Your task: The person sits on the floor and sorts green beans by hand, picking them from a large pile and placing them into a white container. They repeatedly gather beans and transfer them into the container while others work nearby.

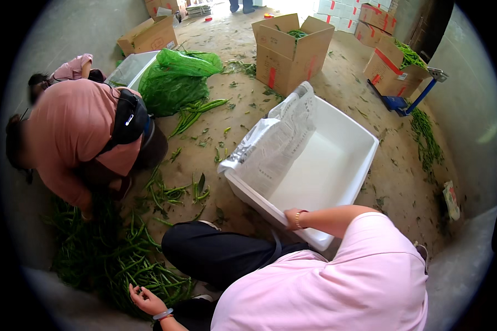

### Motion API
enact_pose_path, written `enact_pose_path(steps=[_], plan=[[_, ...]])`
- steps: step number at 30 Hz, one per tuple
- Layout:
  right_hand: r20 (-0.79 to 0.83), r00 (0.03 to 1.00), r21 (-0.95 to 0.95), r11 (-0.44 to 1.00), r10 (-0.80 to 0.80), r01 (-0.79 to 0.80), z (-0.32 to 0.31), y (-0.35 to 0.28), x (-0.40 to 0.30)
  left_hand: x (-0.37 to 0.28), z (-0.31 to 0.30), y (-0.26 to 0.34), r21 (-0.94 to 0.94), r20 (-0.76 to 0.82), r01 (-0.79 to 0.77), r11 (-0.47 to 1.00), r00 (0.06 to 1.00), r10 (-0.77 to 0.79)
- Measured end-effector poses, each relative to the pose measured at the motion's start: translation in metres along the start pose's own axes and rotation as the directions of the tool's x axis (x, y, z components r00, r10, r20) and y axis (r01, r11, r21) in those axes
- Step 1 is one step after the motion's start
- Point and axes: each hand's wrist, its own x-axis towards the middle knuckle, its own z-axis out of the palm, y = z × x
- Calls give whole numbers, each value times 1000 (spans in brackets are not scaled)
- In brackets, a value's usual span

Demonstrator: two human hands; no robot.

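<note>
My right hand, a gold-coloured bracelet at its wrist, grips the near rim of a large white plastic bin. Printed translucent plastic sheeting hangs over the bin's left wall, and the bin floor shows bare. My left hand, wearing a pale bangle and a red cord, hovers palm up with loosely spread fingers at the edge of a heap of long green peppers. It seems to hold nothing. Whether the fingertips touch the peppers cannot be made out.
A person in a salmon top bends over the heap; another person is behind. A green mesh sack, a carton of peppers and a blue-framed scale bearing another carton stand farther off. Loose peppers and leaves litter the floor.
</note>
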Motion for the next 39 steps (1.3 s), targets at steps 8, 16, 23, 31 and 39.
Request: enact_pose_path(steps=[8,16,23,31,39], plan=[[-142,989,145,989,25,-4,-43,-68,27,-4,-6,-26,-82,-87,-44,996,995,37],[-132,974,208,966,186,-156,-43,-96,32,49,-35,-18,-221,-173,-29,975,985,-10],[307,927,-574,819,215,1,-117,-135,48,90,-58,-35,-594,-377,80,800,851,-365],[211,789,-593,567,-576,572,-126,-371,135,97,-49,-57,-877,-178,202,437,707,-684],[318,763,-504,582,-563,639,57,-518,241,96,-69,-86,-840,-190,296,455,625,-757]])
